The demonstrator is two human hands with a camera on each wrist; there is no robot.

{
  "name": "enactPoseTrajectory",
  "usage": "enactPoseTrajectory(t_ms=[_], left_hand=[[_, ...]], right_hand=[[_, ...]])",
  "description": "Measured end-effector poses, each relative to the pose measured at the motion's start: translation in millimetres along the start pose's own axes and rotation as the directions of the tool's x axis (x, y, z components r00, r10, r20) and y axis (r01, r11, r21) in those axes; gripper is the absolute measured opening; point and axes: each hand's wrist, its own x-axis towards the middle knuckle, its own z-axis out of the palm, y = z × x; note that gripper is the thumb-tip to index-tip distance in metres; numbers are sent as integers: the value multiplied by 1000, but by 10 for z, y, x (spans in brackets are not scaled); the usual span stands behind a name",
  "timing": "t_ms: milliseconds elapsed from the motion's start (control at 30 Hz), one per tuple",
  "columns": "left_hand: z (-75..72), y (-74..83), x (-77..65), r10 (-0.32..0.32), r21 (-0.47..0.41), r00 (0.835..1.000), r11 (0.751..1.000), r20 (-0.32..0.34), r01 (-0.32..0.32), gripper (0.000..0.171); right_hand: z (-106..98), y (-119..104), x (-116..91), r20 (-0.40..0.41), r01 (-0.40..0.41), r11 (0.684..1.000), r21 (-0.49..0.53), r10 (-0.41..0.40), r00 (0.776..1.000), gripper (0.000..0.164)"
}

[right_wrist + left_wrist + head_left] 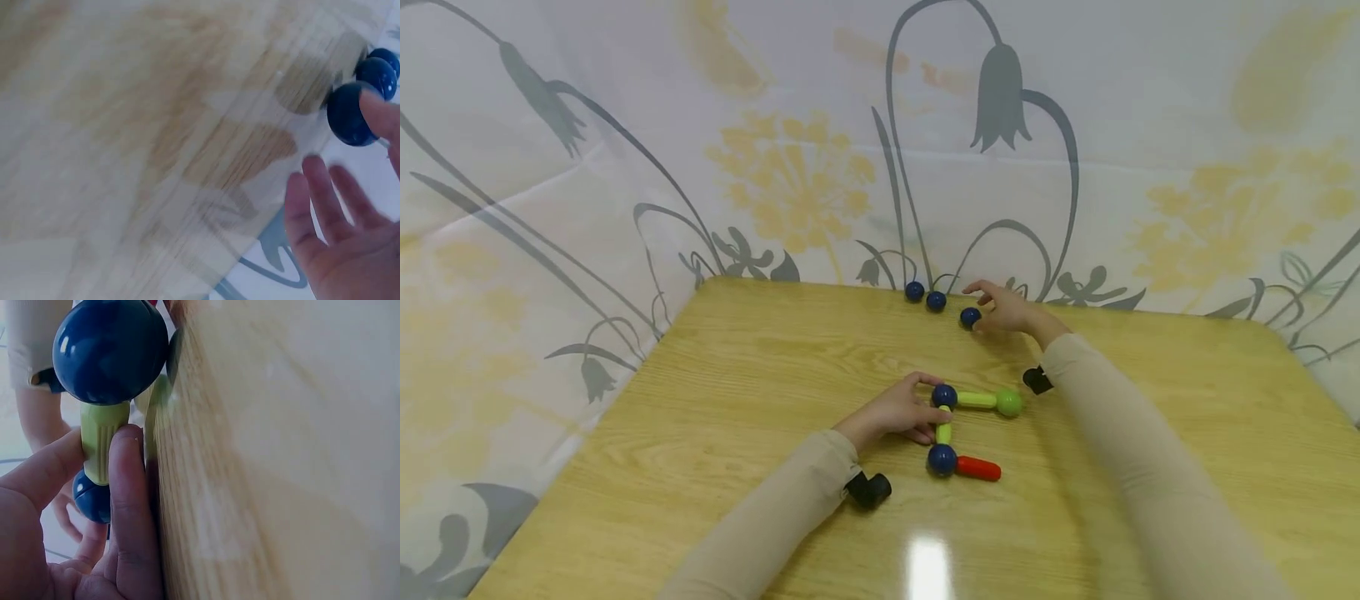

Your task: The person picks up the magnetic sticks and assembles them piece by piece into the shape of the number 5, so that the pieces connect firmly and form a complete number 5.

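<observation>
On the table is a joined piece of a ball-and-rod building toy. A yellow-green rod (100, 447) links two blue balls (942, 459); a second yellow-green rod (976, 400) leads to a light green ball (1009, 402), and a red rod (979, 468) juts from the nearer blue ball. My left hand (902, 410) pinches the linking rod between thumb and finger. At the far edge, my right hand (1009, 312) reaches a loose blue ball (350, 115). Its thumb overlaps the ball in the right wrist view, while the other fingers are spread apart from it.
Two more blue balls (914, 291) (936, 302) sit left of my right hand at the back edge of the wooden table (760, 358). A flower-patterned cloth (820, 100) hangs right behind that edge. Black wrist cameras (869, 490) are strapped at both sleeves.
</observation>
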Motion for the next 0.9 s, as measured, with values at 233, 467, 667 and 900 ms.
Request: enactPoseTrajectory(t_ms=[233, 467, 667, 900], left_hand=[[-8, 1, 7, -8, 1, 1000, 1000, -3, 8, 55], [6, 0, 28, 16, 12, 1000, 1000, -1, -16, 56], [9, -4, 37, 17, 32, 1000, 999, -7, -17, 57], [37, -4, 8, 35, 40, 999, 999, -11, -34, 58]], right_hand=[[18, 45, -258, 51, 99, 994, -51, -96, 994, 38], [53, 100, -562, -22, 115, 993, -36, -116, 993, 35], [139, 58, -821, -98, 116, 993, -12, -117, 988, 36], [211, 41, -1098, -169, 103, 994, 48, -94, 981, 37]])
